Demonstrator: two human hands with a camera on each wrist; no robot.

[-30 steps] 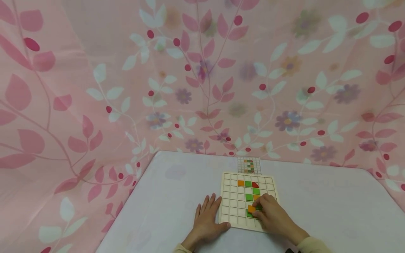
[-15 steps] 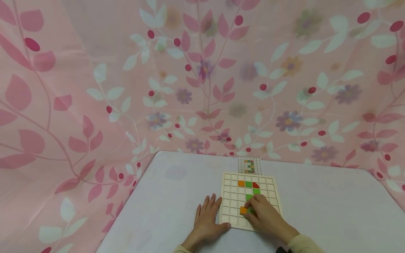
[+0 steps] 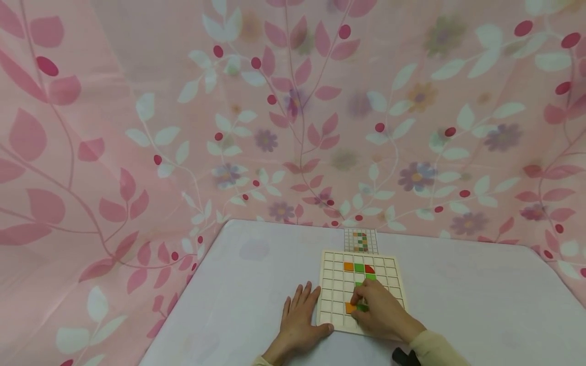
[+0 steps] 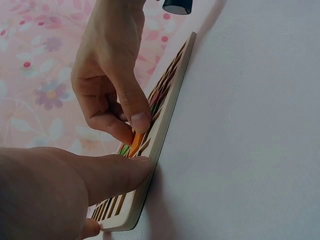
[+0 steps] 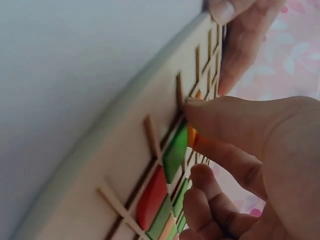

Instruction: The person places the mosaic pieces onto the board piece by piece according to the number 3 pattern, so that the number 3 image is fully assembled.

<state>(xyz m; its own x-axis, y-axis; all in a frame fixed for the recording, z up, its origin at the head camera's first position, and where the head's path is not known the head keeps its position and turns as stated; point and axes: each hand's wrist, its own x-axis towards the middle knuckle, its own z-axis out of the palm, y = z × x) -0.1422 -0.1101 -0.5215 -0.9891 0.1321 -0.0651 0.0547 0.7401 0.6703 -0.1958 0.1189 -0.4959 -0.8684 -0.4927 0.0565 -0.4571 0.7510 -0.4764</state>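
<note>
Board: I see a pale wooden grid board lying flat on the white table, near its front edge; its frame edge shows side-on in the left wrist view
Right hand: my right hand rests over the lower right part of the board, thumb and forefinger curled and pinching an orange tile; the other fingers are folded in
Orange tile: held at the fingertips over a cell in the lower rows of the grid, just beside a green tile; in the left wrist view it stands tilted in the grid, so I cannot tell whether it is seated
Left hand: my left hand lies flat on the table at the board's left edge, fingers straight and spread, holding nothing; the thumb presses against the board's near corner
Tiles already in the grid: an orange one, a green one and a red quarter-round side by side in an upper row; more green below them, partly hidden by my right hand
Pattern card: a small card with a coloured grid lies just beyond the board's far edge
Backdrop: pink cloth with leaves and flowers hangs behind and to the left of the table
</note>
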